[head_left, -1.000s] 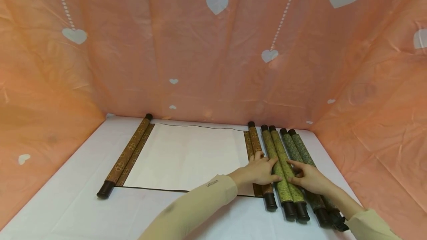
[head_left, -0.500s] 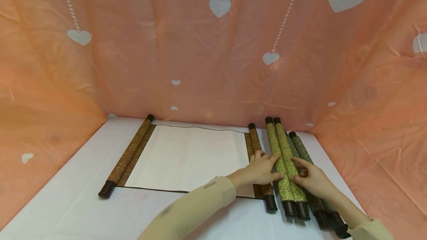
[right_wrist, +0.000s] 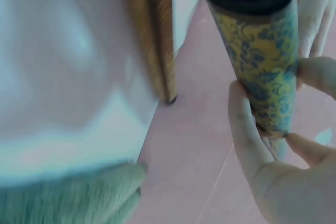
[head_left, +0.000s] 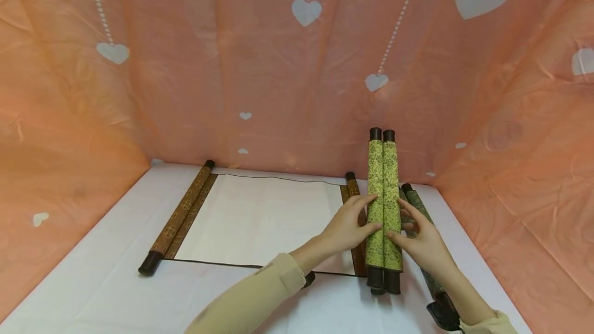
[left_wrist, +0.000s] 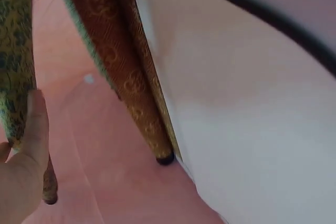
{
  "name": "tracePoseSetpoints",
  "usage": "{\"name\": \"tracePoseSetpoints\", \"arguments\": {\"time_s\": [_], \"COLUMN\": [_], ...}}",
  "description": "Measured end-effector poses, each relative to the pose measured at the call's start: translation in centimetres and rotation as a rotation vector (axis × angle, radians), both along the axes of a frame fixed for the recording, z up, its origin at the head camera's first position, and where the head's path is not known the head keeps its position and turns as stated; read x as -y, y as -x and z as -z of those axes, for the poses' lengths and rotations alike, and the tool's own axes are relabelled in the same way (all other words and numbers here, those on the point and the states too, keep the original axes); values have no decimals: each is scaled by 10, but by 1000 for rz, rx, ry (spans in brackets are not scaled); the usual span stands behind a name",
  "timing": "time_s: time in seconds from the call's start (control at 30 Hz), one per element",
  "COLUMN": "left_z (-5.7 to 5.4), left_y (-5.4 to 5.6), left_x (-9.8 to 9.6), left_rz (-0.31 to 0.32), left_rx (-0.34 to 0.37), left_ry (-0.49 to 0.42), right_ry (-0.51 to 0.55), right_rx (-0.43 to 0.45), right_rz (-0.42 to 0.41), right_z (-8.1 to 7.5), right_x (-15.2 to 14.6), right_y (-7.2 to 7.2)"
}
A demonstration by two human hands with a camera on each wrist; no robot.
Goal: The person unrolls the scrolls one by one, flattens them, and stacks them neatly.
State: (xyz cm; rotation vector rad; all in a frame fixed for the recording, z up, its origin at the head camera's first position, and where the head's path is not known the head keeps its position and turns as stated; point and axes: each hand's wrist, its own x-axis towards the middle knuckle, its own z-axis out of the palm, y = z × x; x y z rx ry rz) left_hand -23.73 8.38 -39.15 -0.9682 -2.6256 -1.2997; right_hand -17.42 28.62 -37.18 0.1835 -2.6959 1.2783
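A yellow-green patterned scroll (head_left: 391, 174), its two rollers with dark end caps side by side, is held up off the table, far end tilted upward. My left hand (head_left: 345, 224) grips its left roller between thumb and fingers. On the other side, my right hand (head_left: 424, 244) holds the right roller the same way. In the right wrist view the right fingers (right_wrist: 244, 124) curl around the yellow-blue patterned roller (right_wrist: 262, 66). The left wrist view catches part of the left hand (left_wrist: 26, 166) against the scroll (left_wrist: 16, 61).
A brown scroll (head_left: 178, 210) lies unrolled to the left, its white paper (head_left: 269, 215) spread flat. Right of my hands lies a dark green scroll (head_left: 419, 209), partly hidden by the right hand. A pink sheet with hearts (head_left: 287, 76) walls the white table (head_left: 102, 272).
Both hands have raised the yellow-green scroll from the table and drawn it slightly left, its far end rising most. It now covers part of the brown scroll's right roller.
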Motion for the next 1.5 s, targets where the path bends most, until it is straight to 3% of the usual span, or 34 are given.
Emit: {"name": "tracePoseSetpoints", "arguments": {"time_s": [0.2,0.37,0.57,0.67,0.9,1.0,1.27,1.5], "left_z": [-3,-1,-2,-6,-11,-10,-5,-4], "left_y": [1,3,4,6,13,14,11,10], "left_x": [33,72,117,130,144,144,142,145], "left_rz": [3,52,104,91,-114,-161,-129,-103], "left_rx": [-10,38,82,84,56,53,17,-25], "left_ry": [-178,-302,-312,-299,-330,-349,-285,-241], "right_ry": [168,279,365,391,443,445,454,436], "right_rx": [-30,-11,-14,-23,-3,-8,-38,-30], "right_rz": [-30,-99,-195,-209,-262,-258,-201,-211], "right_z": [1,5,13,17,29,33,35,34], "right_x": [37,68,101,114,142,149,154,148], "right_y": [6,17,28,31,33,33,33,34]}}
